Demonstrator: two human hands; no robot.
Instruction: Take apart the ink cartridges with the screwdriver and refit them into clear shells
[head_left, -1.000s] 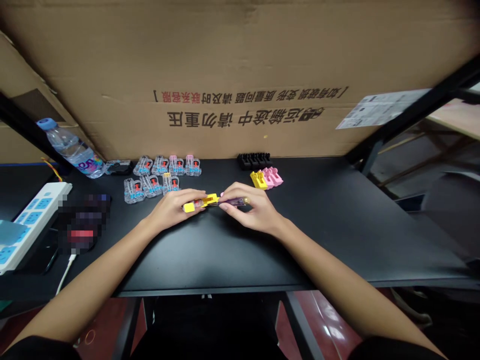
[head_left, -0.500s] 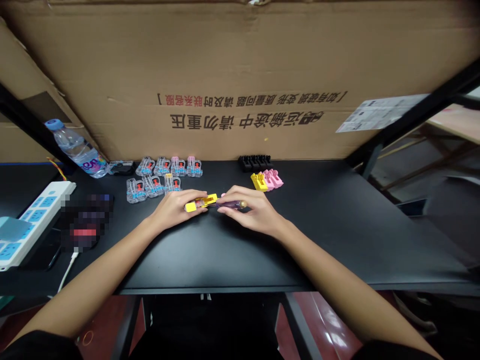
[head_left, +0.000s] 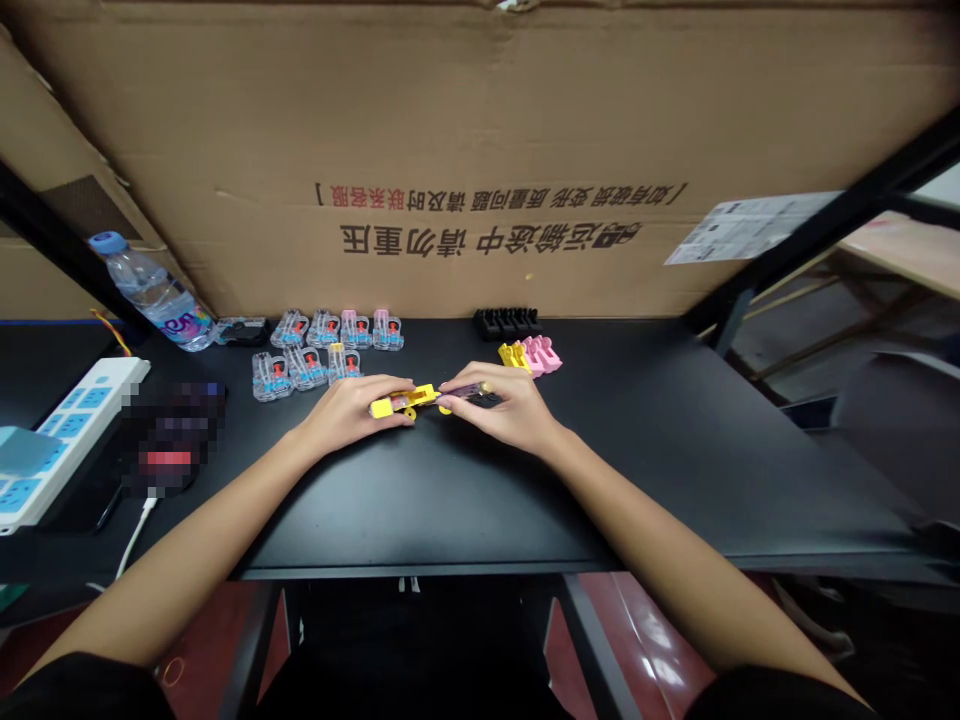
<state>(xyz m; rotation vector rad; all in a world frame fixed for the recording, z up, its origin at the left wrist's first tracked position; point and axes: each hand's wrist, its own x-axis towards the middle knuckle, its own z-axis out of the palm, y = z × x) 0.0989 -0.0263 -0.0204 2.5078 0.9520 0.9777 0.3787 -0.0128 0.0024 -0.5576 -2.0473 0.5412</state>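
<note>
My left hand (head_left: 352, 412) is closed around a small yellow and clear plastic assembly (head_left: 382, 408), held above the black table. My right hand (head_left: 514, 408) pinches a slim screwdriver (head_left: 466, 392) with a see-through purple handle. Its shaft points left and meets the yellow end of the assembly between the two hands; whether the tip sits in a screw is too small to tell. Small yellow round bits show just below the assembly. Beyond my left hand, several clear plastic assemblies (head_left: 307, 368) with red and blue parts lie in two rows.
Yellow clips (head_left: 515, 356) and pink clips (head_left: 541, 354) lie beyond my right hand, with a row of black clips (head_left: 507, 322) behind. A cardboard sheet (head_left: 480, 120) walls the back. At left are a water bottle (head_left: 154, 290), a power strip (head_left: 71, 430) and a phone (head_left: 176, 440).
The screwdriver's handle has tilted up slightly at its right end, with my right hand shifted a little. Small yellow round bits now show under the assembly. My left hand stays nearly still.
</note>
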